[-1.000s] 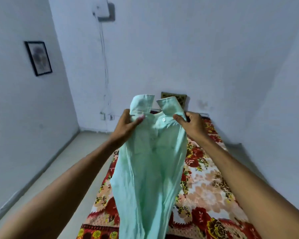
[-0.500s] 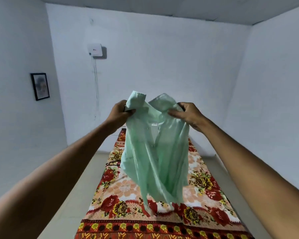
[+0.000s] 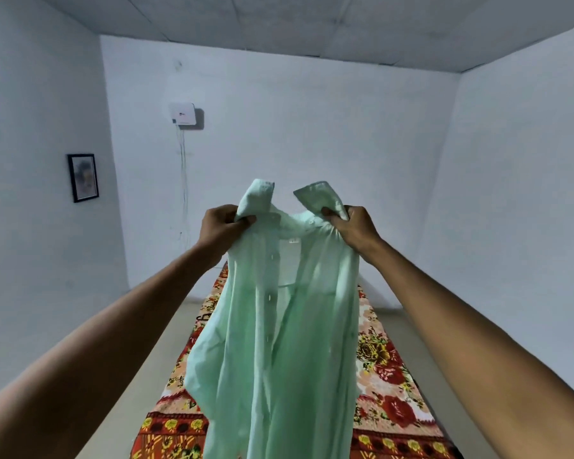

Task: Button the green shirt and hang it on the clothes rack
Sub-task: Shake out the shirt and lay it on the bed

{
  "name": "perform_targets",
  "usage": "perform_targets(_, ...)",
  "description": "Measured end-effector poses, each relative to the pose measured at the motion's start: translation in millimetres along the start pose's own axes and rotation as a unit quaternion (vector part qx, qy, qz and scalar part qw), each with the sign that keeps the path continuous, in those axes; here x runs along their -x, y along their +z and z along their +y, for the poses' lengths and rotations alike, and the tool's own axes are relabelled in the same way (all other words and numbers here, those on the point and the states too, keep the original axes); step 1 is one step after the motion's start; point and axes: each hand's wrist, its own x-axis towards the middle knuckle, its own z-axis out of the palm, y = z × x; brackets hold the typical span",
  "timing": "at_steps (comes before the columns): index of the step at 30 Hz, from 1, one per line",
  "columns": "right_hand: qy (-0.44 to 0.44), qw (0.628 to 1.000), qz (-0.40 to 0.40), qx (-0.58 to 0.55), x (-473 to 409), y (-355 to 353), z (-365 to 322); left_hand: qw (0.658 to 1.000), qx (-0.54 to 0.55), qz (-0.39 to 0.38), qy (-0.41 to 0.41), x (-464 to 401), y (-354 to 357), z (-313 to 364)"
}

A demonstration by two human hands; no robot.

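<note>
green shirt (image 3: pixel 279 326) | pale mint, front open (buttons visible) | hanging upright, collar up

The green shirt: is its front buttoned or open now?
Open. The green shirt hangs with its front edges apart at the collar, between the left hand and right hand.

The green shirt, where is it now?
The green shirt hangs mid-frame, held up at the collar by the left hand and right hand, above the floral mattress.

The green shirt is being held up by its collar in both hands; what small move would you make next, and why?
Probably lower the green shirt onto the floral mattress below. The left hand and right hand both grip the collar, the front hangs open, and no clothes rack is in view, so buttoning seems to come first.
</note>
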Motion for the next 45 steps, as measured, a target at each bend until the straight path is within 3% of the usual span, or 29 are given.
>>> perform_targets(3, 0.017, 1.0, -0.008, -0.021, 10.1, -7.8, -0.3, 0.999, 0.026, 0.011, -0.024, 16.0, -2.2, 9.6)
perform_targets(10, 0.005, 0.979, -0.169, -0.116, 40.4, -25.7, -12.4, 0.996, -0.069, -0.042, 0.022, 41.6, -22.8, 21.1)
perform_targets(17, -0.002, 0.985, -0.136, -0.108, 59.4, -18.1, -13.2, 0.993, -0.063, -0.1, 0.023, 70.1, -34.8, 19.8)
perform_targets(22, -0.006, 0.983, -0.091, -0.161, 68.9, -15.2, -14.9, 0.999, 0.008, -0.053, 0.007, 85.9, -41.0, 22.9)
perform_targets(30, -0.022, 0.984, -0.097, -0.146, 87.9, -13.9, -15.2, 0.999, 0.011, -0.035, 0.021, 103.6, -46.6, 30.5)
perform_targets(38, -0.023, 0.979, -0.133, -0.155, 123.1, -20.4, -30.4, 0.99, 0.046, -0.126, 0.043, 126.3, -65.8, 43.7)
perform_targets(45, -0.028, 0.977, -0.108, -0.18, 133.2, -19.5, -43.5, 0.99, 0.045, -0.125, 0.05, 127.0, -77.0, 50.8)
